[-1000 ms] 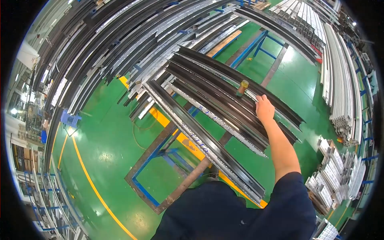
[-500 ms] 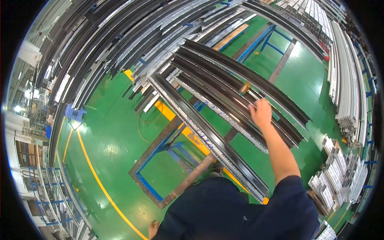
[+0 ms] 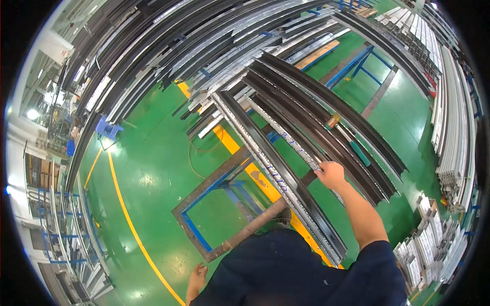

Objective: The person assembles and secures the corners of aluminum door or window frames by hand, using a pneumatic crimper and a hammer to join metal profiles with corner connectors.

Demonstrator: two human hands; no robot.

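Observation:
My right hand (image 3: 332,175) is closed around the edge of a long metal profile (image 3: 288,137), pale-faced with blue handwritten marks. Just beyond it, a mallet (image 3: 345,133) with a brownish head and a green handle lies across several dark metal profiles (image 3: 306,109). Closer to my body, another long profile (image 3: 273,173) with blue writing rests on the blue-and-brown metal stand (image 3: 190,230). Low on the left, my left hand (image 3: 197,276) hangs beside my body over the green floor, its fingers curled with nothing visible in them.
Long profiles (image 3: 204,46) fill racks across the back. Stacked pale profiles (image 3: 449,148) and wrapped bundles (image 3: 426,245) stand on the right. A blue stool (image 3: 108,128) is at the left, near a yellow floor line (image 3: 122,214). Another blue-legged stand (image 3: 352,64) supports the far ends.
My right hand has let go of the mallet, which now lies on the dark profiles, and has moved down onto the marked profile. My left hand has come further into view.

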